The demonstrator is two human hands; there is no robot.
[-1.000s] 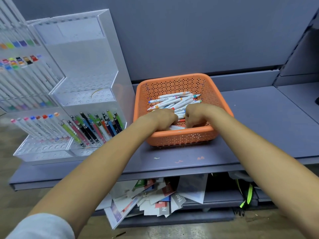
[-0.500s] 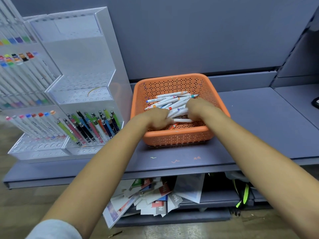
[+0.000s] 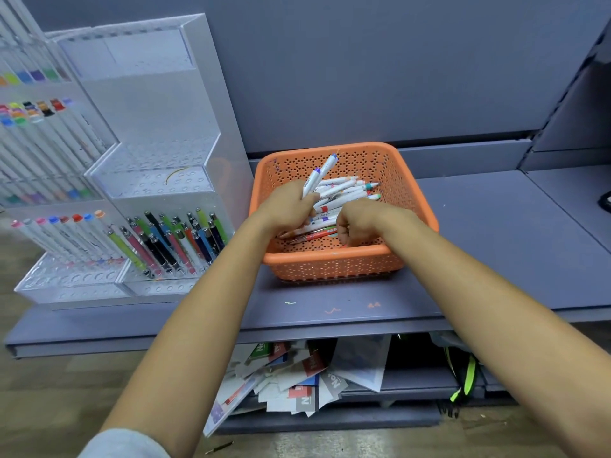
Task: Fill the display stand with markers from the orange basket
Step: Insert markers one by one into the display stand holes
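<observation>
Left hand: two markers gripped, tips raised, inside orange basket. Right hand: curled just beside it, over loose markers; hold cannot be told. Display stand: set left of both hands.

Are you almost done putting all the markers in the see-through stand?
Not yet. Done: the display stand has coloured markers in its bottom row. In hand: the left grip holds two white markers above the orange basket; the right grip is curled among the loose markers, holding one or not, I can't tell. Left: the upper tiers show empty holes.
</observation>
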